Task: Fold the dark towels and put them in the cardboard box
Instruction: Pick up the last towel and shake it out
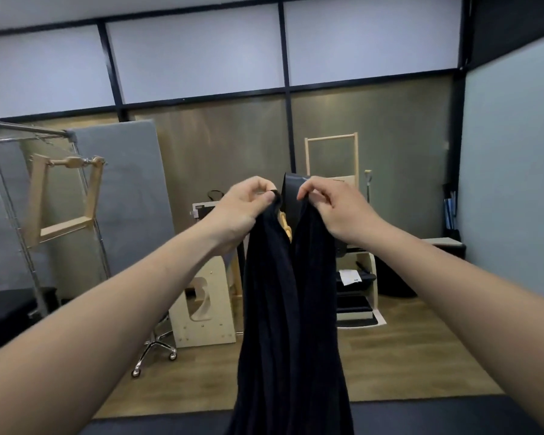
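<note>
A dark towel [289,309] hangs straight down in front of me, held up at chest height. My left hand [245,208] pinches one top corner and my right hand [333,208] pinches the other, the two hands close together. The cloth falls in two long folds with a narrow gap near the top, and its lower end drops out of view at the bottom edge. No cardboard box is in view.
A dark padded surface [437,416] runs along the bottom edge. Beyond it, on the wood floor, stand light wooden equipment [206,309], a chair's wheeled base [157,350], a metal frame [19,189] at the left and a wooden unit with black pads [358,287].
</note>
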Action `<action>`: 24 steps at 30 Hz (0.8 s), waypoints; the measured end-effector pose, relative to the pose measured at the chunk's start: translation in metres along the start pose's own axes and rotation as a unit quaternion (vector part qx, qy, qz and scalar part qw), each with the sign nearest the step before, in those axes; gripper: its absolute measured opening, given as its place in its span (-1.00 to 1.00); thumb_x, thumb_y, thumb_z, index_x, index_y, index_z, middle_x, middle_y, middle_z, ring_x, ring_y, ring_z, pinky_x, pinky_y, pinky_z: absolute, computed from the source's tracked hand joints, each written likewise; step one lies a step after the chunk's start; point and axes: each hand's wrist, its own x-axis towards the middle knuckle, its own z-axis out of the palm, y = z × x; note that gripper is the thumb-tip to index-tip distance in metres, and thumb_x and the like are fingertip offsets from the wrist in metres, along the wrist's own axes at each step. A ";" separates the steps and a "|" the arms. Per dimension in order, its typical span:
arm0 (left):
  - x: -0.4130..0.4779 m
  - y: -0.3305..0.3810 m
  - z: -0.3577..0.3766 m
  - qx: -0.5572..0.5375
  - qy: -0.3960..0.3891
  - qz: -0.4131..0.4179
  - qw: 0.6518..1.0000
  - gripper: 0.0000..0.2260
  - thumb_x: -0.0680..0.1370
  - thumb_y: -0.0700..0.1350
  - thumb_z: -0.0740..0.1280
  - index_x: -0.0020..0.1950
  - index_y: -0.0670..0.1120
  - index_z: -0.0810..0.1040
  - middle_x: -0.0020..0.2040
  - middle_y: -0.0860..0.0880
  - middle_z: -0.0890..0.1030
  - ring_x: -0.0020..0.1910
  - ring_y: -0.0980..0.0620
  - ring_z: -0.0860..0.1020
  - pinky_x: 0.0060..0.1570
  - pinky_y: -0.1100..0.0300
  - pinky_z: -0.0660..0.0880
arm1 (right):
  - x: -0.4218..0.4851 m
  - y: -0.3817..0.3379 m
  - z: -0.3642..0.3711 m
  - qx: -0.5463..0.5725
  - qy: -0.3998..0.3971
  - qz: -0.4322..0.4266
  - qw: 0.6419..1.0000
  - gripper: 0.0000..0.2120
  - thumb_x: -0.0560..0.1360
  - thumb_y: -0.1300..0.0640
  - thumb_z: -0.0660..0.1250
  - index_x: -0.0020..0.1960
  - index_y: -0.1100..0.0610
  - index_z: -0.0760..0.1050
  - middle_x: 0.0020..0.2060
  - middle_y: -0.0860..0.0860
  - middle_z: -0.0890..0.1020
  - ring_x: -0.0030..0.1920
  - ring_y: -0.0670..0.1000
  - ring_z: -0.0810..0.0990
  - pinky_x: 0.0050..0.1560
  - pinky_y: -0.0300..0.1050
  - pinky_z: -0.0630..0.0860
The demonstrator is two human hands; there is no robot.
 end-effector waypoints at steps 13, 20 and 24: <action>-0.018 0.017 -0.006 0.083 -0.032 0.025 0.996 -0.76 0.57 -0.40 0.30 -0.14 -0.11 0.63 -0.25 -0.01 0.63 -0.24 0.13 0.59 -0.16 0.32 0.51 | -0.004 -0.033 0.003 0.252 -0.021 0.062 0.965 -0.71 0.64 0.30 0.15 -0.13 0.06 0.53 -0.26 0.11 0.61 -0.34 0.06 0.69 -0.25 -0.02 0.67; -0.023 0.023 -0.002 0.002 -0.077 0.042 0.996 -0.82 0.56 -0.43 0.29 -0.08 -0.20 0.61 -0.15 -0.10 0.65 -0.11 0.02 0.61 0.00 0.23 0.54 | 0.001 -0.040 -0.014 0.239 -0.065 0.004 0.969 -0.84 0.55 0.30 0.31 -0.04 0.04 0.47 -0.30 0.08 0.60 -0.40 -0.07 0.54 -0.33 -0.15 0.52; -0.028 0.021 0.000 -0.061 -0.081 0.036 0.994 -0.87 0.47 -0.33 0.35 -0.16 -0.13 0.64 -0.16 -0.11 0.65 -0.10 -0.05 0.58 0.03 0.21 0.53 | -0.002 -0.040 -0.016 0.249 -0.052 0.007 0.967 -0.83 0.52 0.28 0.39 -0.14 0.10 0.44 -0.35 0.02 0.56 -0.48 -0.07 0.47 -0.44 -0.21 0.43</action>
